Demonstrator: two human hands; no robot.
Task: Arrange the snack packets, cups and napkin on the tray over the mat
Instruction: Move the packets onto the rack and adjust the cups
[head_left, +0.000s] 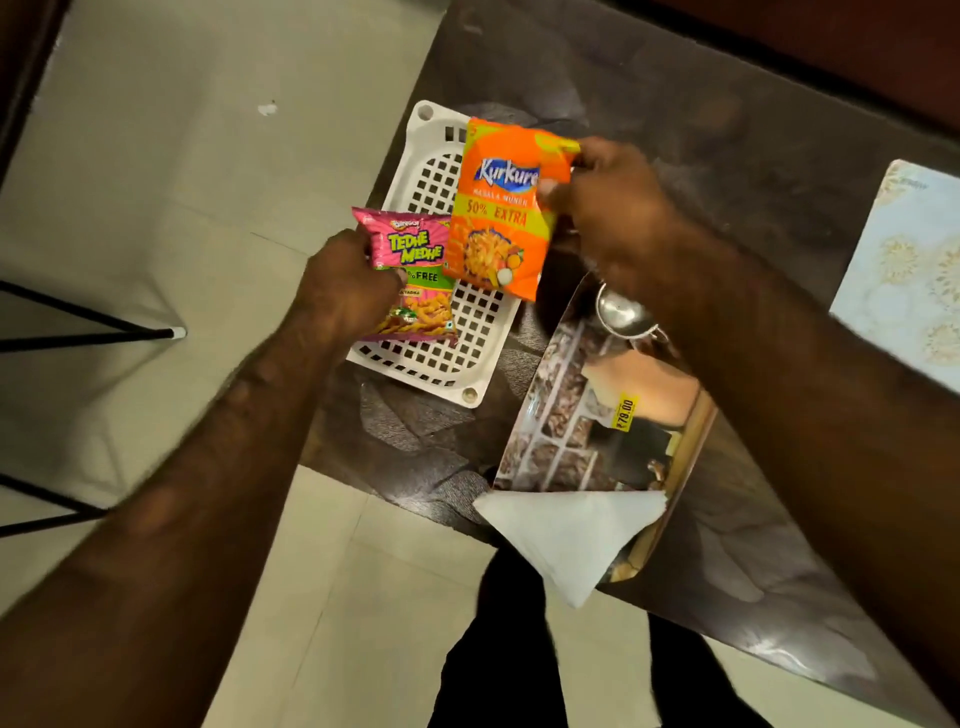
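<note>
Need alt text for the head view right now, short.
Left hand holds a pink Tedhe Medhe packet and right hand an orange Kurkure packet over a white lattice tray on a dark table. A steel cup, printed mat and white napkin lie nearby.

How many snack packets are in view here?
2. The pink packet is in the left hand and the orange packet in the right hand, both over the white tray.
</note>
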